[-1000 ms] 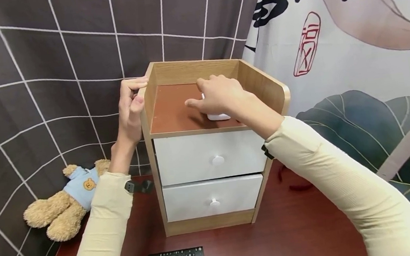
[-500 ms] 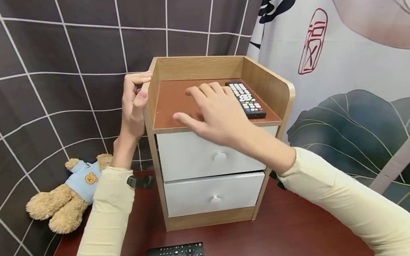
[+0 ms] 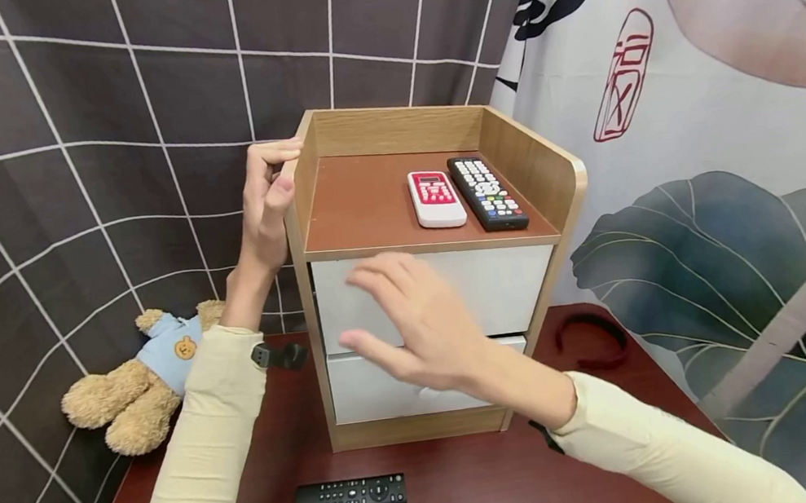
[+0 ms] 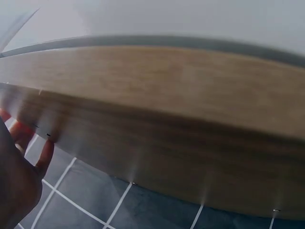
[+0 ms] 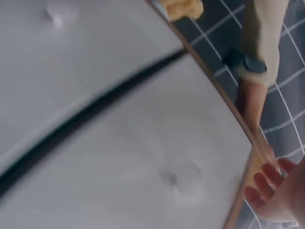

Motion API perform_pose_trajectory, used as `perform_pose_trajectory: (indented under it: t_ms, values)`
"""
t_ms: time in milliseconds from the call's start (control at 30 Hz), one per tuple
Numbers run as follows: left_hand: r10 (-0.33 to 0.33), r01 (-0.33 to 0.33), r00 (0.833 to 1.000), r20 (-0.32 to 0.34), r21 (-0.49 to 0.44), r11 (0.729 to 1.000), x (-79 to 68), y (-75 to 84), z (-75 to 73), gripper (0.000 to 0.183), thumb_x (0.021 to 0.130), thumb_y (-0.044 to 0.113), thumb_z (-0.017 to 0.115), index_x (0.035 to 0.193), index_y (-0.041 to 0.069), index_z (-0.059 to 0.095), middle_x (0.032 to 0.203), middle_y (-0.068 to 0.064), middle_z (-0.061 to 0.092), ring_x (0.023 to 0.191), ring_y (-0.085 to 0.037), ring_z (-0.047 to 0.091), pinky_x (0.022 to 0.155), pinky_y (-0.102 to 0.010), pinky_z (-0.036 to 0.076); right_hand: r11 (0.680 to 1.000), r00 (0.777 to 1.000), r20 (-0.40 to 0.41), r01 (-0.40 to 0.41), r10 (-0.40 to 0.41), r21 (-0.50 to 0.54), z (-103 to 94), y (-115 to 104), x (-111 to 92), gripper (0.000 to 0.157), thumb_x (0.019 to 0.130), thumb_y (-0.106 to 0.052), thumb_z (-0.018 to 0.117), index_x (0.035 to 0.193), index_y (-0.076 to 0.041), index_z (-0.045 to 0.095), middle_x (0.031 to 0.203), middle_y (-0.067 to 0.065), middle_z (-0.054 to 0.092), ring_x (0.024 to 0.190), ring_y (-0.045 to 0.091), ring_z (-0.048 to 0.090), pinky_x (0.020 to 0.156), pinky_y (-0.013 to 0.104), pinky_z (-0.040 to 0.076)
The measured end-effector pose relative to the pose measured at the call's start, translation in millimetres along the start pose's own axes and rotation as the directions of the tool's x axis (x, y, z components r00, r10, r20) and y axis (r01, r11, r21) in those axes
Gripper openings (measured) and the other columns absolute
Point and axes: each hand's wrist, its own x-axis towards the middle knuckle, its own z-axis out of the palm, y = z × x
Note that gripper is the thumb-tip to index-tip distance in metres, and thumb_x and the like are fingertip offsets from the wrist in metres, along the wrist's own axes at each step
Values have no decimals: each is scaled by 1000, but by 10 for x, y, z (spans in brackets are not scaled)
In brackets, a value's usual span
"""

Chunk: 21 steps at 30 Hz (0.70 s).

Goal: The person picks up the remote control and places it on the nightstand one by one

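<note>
A small wooden drawer cabinet [image 3: 429, 427] with two white drawers stands on the table. My left hand [image 3: 261, 205] grips the upper edge of its left side panel, fingers bent at the top; in the left wrist view that hand [image 4: 19, 176] is partly cut off. My right hand [image 3: 418, 324] hovers before the drawer fronts, fingers spread loosely, holding nothing. On the brown cabinet top lie a white remote with a red face [image 3: 437, 199] and, to its right, a black remote with white buttons [image 3: 488, 193]. Behind my right hand the drawer knobs are mostly hidden.
Another black remote [image 3: 350, 497] lies on the dark red table in front of the cabinet. A teddy bear in a blue shirt [image 3: 170, 354] leans at the left by the grey checked curtain [image 3: 99, 95]. A dark red curved band [image 3: 592, 334] lies at the right.
My right hand has drawn back from over the white remote on the cabinet top and come down before the drawers, uncovering both remotes there. The left hand keeps its place on the panel.
</note>
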Motion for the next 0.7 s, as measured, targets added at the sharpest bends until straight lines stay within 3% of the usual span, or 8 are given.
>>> perform_pose_trajectory:
  t_ms: [200, 333, 500, 700]
  values:
    - [-19, 19, 1000, 20, 24, 1000, 5, 27, -6, 60, 83, 45, 49, 111, -8, 53, 123, -22, 54, 122, -18, 52, 102, -31, 40, 988, 992, 46, 115, -120, 104, 242, -111, -384, 54, 99, -48, 47, 125, -3, 59, 122, 8, 63, 117, 22, 57, 104, 36, 45]
    - [-36, 35, 999, 37, 43, 998, -2, 32, -2, 62, 83, 45, 48, 112, -10, 51, 124, -22, 54, 122, -17, 52, 95, -29, 42, 984, 990, 113, 66, -86, 165, 452, -170, -687, 53, 98, -47, 51, 128, -5, 58, 125, 6, 61, 121, 19, 56, 106, 34, 44]
    - [-35, 34, 999, 31, 39, 999, 7, 20, 11, 61, 83, 45, 48, 111, -9, 51, 124, -21, 54, 122, -17, 52, 99, -29, 42, 967, 974, 226, -43, -16, 253, 734, -259, -1082, 53, 97, -48, 54, 133, -8, 55, 130, 2, 58, 126, 15, 52, 109, 30, 41]
    - [-25, 23, 999, 22, 53, 998, 16, 33, 5, 62, 83, 45, 48, 111, -10, 51, 123, -23, 54, 122, -17, 52, 104, -30, 40, 947, 947, 319, -61, -45, 315, 1009, -411, -1521, 53, 95, -50, 58, 134, -14, 55, 131, -4, 56, 125, 9, 51, 107, 25, 41]
